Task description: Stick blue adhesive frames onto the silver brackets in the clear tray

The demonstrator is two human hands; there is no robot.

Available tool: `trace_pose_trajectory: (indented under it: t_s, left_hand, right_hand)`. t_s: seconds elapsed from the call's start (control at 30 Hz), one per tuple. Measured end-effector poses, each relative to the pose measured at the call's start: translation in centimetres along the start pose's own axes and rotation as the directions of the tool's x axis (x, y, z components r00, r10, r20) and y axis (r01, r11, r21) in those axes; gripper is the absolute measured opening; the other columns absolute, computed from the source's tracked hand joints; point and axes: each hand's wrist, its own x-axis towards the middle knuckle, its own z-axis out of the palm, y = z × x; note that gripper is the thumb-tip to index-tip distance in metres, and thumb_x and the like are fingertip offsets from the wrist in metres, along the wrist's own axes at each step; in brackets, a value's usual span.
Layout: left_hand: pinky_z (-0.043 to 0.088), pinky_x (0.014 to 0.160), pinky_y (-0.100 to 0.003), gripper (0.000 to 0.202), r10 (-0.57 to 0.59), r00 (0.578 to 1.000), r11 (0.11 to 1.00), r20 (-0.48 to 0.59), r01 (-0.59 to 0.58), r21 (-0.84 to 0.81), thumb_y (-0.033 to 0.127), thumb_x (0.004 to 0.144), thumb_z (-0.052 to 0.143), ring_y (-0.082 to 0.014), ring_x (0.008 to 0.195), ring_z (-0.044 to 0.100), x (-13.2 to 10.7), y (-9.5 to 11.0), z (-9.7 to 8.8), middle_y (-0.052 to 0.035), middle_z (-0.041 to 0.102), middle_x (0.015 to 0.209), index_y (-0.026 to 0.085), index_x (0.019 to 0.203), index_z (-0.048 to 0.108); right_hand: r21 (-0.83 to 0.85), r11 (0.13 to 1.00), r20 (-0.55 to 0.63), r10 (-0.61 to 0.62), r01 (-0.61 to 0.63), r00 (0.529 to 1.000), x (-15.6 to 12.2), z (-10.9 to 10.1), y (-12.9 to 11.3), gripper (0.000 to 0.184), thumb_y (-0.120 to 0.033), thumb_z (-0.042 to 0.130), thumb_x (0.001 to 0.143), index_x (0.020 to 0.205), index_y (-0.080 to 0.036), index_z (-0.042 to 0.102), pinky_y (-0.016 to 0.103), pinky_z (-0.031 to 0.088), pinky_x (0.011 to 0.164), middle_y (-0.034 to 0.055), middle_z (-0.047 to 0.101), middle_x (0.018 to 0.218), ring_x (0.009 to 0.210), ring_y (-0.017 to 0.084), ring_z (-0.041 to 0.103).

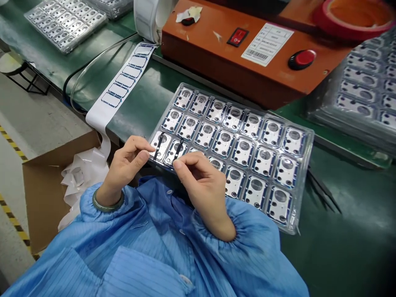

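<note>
My left hand (pixel 128 163) is closed in a pinch, its fingertips at a thin black strip (pixel 159 144) over the near left corner of a clear plastic tray (pixel 305 181). Thumb and index finger of my right hand (pixel 204 179) pinch the lower end of a second thin black strip (pixel 178 148). Whether the two strips join as one frame-shaped piece, I cannot tell. Beneath them, the tray carries rows of silver metal plates (pixel 222 142), each with a round recess, small holes and, on most, a dark blue edging. My right hand hides part of the nearest row.
A label roll (pixel 147 18) trails a white strip (pixel 123 78) with blue frame outlines into a cardboard box (pixel 37 194). Behind the tray stands an orange machine (pixel 216 62) with red tape (pixel 331 20) on top. Black tweezers (pixel 323 187) lie right; stacked trays (pixel 355 95) stand beyond.
</note>
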Motion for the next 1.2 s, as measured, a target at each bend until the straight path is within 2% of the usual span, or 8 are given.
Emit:
trace_pose_trajectory:
  t_s: [0.13,0.23,0.33,0.5,0.7,0.87,1.2]
  left_hand:
    - [0.049,0.079,-0.027,0.006,-0.086,0.996,0.994,0.026,0.087,-0.065,0.029,0.082,0.068,-0.0139,0.086,0.058,0.2,0.0,-0.3,-0.0032,0.058,0.088,0.023,0.082,0.069]
    - [0.05,0.077,-0.027,0.008,-0.133,0.991,0.989,0.017,0.134,-0.062,0.028,0.08,0.07,-0.0136,0.083,0.058,0.3,0.0,-0.3,-0.0027,0.058,0.085,0.022,0.075,0.067]
    - [0.05,0.075,-0.027,0.011,-0.143,0.99,0.989,-0.019,0.142,-0.038,0.029,0.08,0.07,-0.0138,0.082,0.058,0.6,0.0,-0.3,-0.0025,0.057,0.084,0.021,0.073,0.066]
    - [0.048,0.077,-0.028,0.01,-0.106,0.994,0.982,-0.032,0.11,0.156,0.026,0.08,0.069,-0.0135,0.081,0.057,1.5,-0.1,-0.7,-0.0018,0.057,0.082,0.02,0.074,0.065]
    - [0.048,0.078,-0.028,0.008,-0.057,0.995,0.937,0.081,0.026,0.348,0.023,0.079,0.069,-0.0132,0.082,0.057,2.4,-0.3,-1.1,-0.0018,0.057,0.084,0.019,0.074,0.065]
    - [0.049,0.075,-0.028,0.009,-0.003,0.989,0.921,0.145,-0.054,0.385,0.021,0.079,0.069,-0.0131,0.08,0.057,3.1,-0.3,-1.2,-0.0019,0.057,0.081,0.018,0.073,0.063]
    - [0.048,0.071,-0.028,0.011,-0.005,0.983,0.911,0.182,-0.071,0.406,0.018,0.078,0.069,-0.012,0.075,0.055,3.5,-0.3,-1.2,-0.0006,0.054,0.078,0.018,0.07,0.061]
  right_hand:
    - [-0.028,1.0,0.016,0.006,-0.006,1.0,0.3,0.6,0.0,0.014,-0.022,0.061,0.084,0.07,-0.02,0.061,0.026,0.042,0.057,0.0001,0.058,0.07,0.064,0.013,0.052]
    - [-0.039,0.999,0.021,0.005,-0.004,1.0,0.6,0.8,0.0,0.014,-0.02,0.062,0.084,0.07,-0.02,0.061,0.025,0.042,0.057,-0.0007,0.058,0.07,0.064,0.012,0.052]
    - [-0.066,0.996,0.022,0.054,-0.053,0.998,0.9,1.0,-0.3,0.014,-0.021,0.062,0.085,0.071,-0.02,0.061,0.025,0.041,0.056,-0.0012,0.058,0.07,0.061,0.011,0.05]
    - [-0.187,0.98,0.025,0.079,-0.073,0.997,1.6,1.5,-0.2,0.012,-0.022,0.061,0.086,0.075,-0.02,0.063,0.025,0.042,0.055,-0.0007,0.059,0.072,0.059,0.01,0.051]
    - [-0.321,0.947,0.032,0.033,-0.021,0.999,1.6,2.0,0.7,0.012,-0.02,0.06,0.086,0.074,-0.02,0.062,0.028,0.043,0.059,-0.0008,0.057,0.07,0.058,0.011,0.05]
    - [-0.318,0.947,0.031,0.05,-0.038,0.998,1.6,2.0,0.9,0.012,-0.02,0.06,0.086,0.073,-0.021,0.061,0.027,0.043,0.056,-0.0006,0.057,0.069,0.057,0.011,0.05]
    - [-0.331,0.943,0.026,0.051,-0.04,0.998,1.7,2.2,0.9,0.014,-0.019,0.061,0.085,0.071,-0.021,0.06,0.027,0.043,0.056,-0.001,0.058,0.07,0.056,0.011,0.05]
